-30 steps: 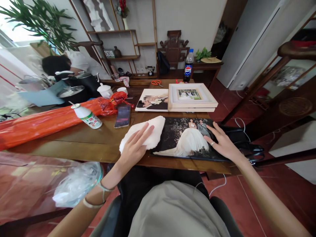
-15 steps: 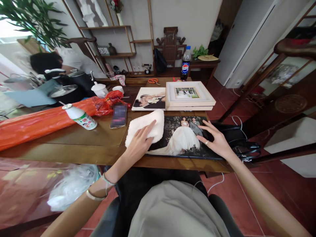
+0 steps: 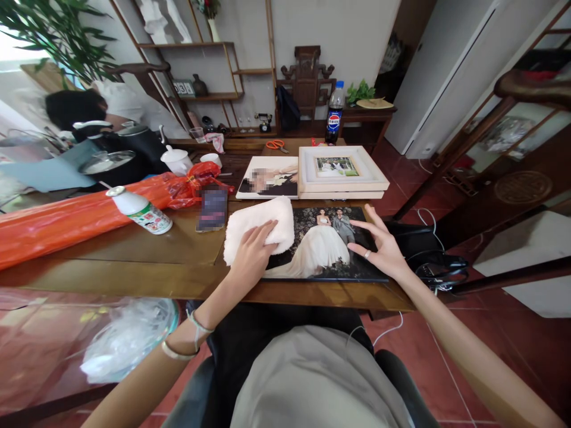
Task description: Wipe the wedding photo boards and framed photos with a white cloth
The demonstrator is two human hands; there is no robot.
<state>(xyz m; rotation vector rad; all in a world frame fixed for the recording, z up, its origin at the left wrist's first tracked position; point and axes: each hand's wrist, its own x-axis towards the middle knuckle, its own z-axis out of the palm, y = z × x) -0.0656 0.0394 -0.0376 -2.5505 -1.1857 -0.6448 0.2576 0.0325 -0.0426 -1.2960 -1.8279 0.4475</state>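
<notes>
A large dark photo print (image 3: 325,261) of a couple in wedding dress lies flat near the front edge of the wooden table (image 3: 134,255). My left hand (image 3: 250,257) presses a white cloth (image 3: 254,226) onto the print's left part, fingers flat and stretched out over it. My right hand (image 3: 379,246) rests on the print's right side with fingers spread, a ring on one finger.
Behind the print lie a second photo (image 3: 270,178) and a white framed picture (image 3: 341,172). A phone (image 3: 212,208), a small white bottle (image 3: 140,210) and a long orange bag (image 3: 66,217) lie left. A cola bottle (image 3: 334,116) and scissors (image 3: 276,144) stand farther back. Another person bends over pots at far left.
My left hand has slid the cloth a little rightward and farther over the print. My right hand has shifted slightly left on the print.
</notes>
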